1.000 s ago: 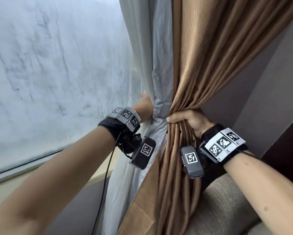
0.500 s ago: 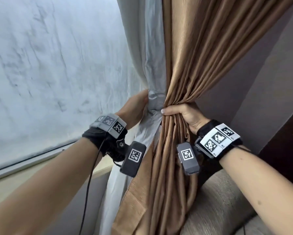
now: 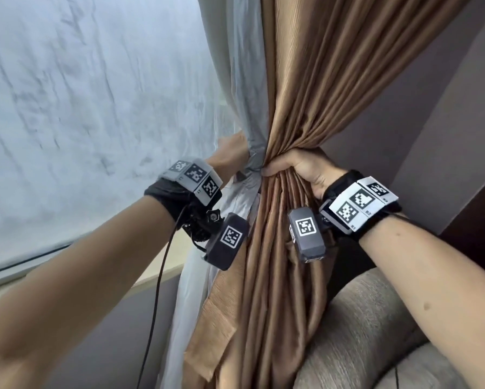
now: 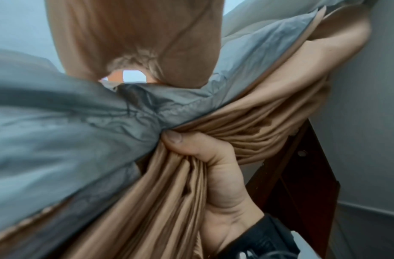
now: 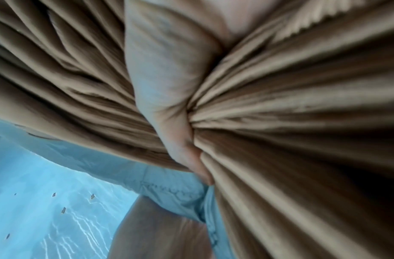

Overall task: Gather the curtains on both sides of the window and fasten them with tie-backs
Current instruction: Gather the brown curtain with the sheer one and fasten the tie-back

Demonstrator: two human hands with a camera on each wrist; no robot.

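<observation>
Together, two hands, left hand, right hand, gripping one brown curtain

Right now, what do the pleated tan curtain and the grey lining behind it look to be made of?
Pleated tan curtain: woven cloth with fine ribbing and a soft satin sheen along the folds, likely a synthetic drape fabric. Grey lining: thin, smooth, crinkly sheet with sharp creases, perhaps a coated blackout backing. The right hand bunches the tan pleats easily.
</observation>
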